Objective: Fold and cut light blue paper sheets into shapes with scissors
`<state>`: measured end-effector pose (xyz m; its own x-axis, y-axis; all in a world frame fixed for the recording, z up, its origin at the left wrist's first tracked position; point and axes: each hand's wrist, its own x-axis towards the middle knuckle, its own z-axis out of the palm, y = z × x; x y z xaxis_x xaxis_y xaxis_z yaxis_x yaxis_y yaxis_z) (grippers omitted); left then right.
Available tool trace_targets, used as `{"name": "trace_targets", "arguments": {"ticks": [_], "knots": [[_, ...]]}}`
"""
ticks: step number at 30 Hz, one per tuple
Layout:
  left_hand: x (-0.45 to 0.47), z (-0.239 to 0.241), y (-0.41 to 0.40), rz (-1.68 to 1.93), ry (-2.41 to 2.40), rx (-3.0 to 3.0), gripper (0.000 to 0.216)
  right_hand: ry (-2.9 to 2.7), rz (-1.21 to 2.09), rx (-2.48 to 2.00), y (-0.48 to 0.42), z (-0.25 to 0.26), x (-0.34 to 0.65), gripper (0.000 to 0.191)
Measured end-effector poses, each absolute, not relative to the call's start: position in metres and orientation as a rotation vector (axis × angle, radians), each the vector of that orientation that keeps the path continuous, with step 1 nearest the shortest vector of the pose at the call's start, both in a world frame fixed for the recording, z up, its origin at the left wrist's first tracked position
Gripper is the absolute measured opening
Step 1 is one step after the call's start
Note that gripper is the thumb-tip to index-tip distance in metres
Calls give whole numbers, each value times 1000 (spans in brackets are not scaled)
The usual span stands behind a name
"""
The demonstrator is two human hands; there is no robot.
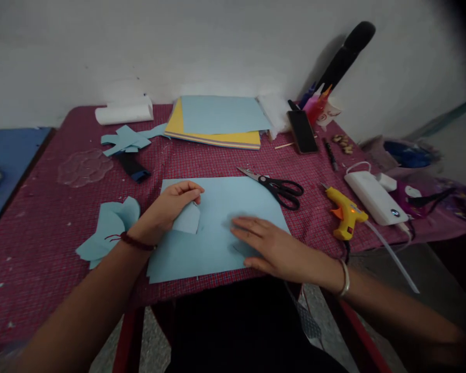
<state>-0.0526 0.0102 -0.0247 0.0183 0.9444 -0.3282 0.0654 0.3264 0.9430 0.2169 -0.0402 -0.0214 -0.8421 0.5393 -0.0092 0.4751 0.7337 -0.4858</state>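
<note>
One red checked tablecloth (39,243) covers the table. At its front edge lies one large light-blue paper sheet (236,199), and one stack of coloured paper (217,124) sits at the back. The right hand (274,248) presses flat on the sheet with its fingers spread. The left hand (166,210) pinches one small blue cutout (187,219) over the sheet's left part. One pair of scissors (279,187) touches the sheet's far corner, and one yellow glue gun (345,215) lies to the right.

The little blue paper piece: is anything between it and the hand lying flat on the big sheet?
Nothing visible does. The little blue piece, held by the left hand, and the flat right hand are apart, with only bare blue sheet between them.
</note>
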Motion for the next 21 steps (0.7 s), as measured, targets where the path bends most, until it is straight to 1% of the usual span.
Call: {"name": "trace_targets", "arguments": {"ticks": [3,7,8,10,13,15,17,18,21], "knots": [[-52,-24,9,902,1357,1055,14,-2843,886,-665,-59,-21,207,72],[-52,-24,9,892,1346,1068,11,-2812,1265,-189,-76,-4,199,67],[-53,-24,9,887,1338,1069,11,-2781,1308,-164,-73,-1,197,67],[-54,-25,9,883,1319,1071,11,-2747,1217,-377,-61,-2,194,66],[-55,-26,8,885,1297,1087,11,-2732,817,-854,-39,-18,186,69],[-55,-27,8,894,1297,1087,11,-2794,715,-866,-34,-28,179,75],[-55,-28,7,917,1289,1065,12,-2890,796,-629,-41,-28,172,76],[-55,-29,6,936,1271,1050,13,-2922,873,-453,-48,-23,170,72],[-55,-33,6,1015,1186,1011,22,-2917,1130,62,-64,-3,169,50]]}}
